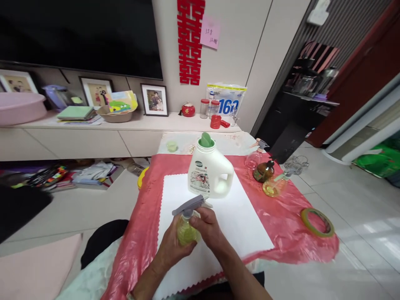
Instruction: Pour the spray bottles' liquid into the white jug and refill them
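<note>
A yellow-green spray bottle with a grey trigger head is held over the near part of a white sheet. Around the bottle's body my left hand is closed. My right hand grips the same bottle near its neck, thumb against the front, fingers by the trigger. Just beyond stands a large white detergent jug, uncapped, with a green spout in its mouth. A pale green cap lies at the table's far left.
On the right of the red-covered table stand a pink spray bottle, a brown pump bottle and a yellow spray bottle. A tape roll lies near the right edge. Behind is a cabinet with frames and jars.
</note>
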`<action>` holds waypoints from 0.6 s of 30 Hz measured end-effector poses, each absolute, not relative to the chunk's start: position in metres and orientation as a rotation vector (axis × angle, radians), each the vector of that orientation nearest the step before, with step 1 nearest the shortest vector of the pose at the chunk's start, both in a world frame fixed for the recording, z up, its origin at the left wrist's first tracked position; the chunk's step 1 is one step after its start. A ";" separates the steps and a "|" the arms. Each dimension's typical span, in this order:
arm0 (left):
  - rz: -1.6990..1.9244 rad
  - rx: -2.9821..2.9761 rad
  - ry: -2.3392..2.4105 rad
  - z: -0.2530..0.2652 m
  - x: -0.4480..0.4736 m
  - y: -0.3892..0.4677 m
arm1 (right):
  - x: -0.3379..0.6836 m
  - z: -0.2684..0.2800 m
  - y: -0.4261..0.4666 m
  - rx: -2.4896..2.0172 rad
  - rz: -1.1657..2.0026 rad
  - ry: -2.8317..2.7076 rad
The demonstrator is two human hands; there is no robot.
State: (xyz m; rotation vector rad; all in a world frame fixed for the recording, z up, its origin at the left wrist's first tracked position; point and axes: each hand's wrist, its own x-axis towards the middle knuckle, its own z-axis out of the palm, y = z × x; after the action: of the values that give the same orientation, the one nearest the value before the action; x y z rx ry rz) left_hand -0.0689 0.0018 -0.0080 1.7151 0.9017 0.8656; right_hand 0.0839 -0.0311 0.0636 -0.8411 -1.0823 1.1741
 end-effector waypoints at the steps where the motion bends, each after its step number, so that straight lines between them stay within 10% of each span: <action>1: 0.856 1.715 0.936 -0.005 -0.068 0.001 | 0.082 0.063 -0.031 -0.869 1.124 -1.051; 18: 0.751 1.370 0.836 -0.003 -0.071 0.006 | 0.115 0.079 -0.036 -0.985 1.093 -1.525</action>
State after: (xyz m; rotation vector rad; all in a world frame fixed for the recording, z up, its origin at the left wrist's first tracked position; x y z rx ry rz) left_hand -0.0709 0.0057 -0.0029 1.3704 0.8361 0.7510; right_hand 0.1146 -0.0362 0.0791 -0.9845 -1.5252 1.0930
